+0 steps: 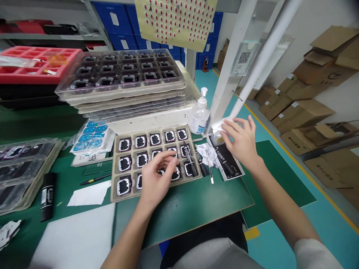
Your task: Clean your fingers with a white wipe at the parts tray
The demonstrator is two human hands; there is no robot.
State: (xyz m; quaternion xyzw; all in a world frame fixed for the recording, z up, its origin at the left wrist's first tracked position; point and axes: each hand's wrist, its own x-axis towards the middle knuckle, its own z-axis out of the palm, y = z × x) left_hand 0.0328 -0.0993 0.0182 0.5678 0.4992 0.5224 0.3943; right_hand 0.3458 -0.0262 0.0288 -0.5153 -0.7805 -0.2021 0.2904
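My left hand (158,177) hovers over a tray (114,179) of small square dark parts with white frames. Its thumb and fingers come together, and whatever is between them is too small to make out. To the right, my right hand (241,140) has its thumb and forefinger at a crumpled white tissue (218,127), which lies over the top of a small whitish container (217,140). Its other fingers are spread. Black marker pens (190,160) lie across the tray's right side. Beside them, metal tweezers (209,166) rest on another crumpled tissue (202,152).
Behind the tray stand stacked plastic trays (126,93) and a pump bottle (199,116). A black box (228,164) sits near the table's right edge. At left lie a thick marker (48,196), a thin pen (95,179) and white paper (89,193). A white post (224,78) rises behind my right hand.
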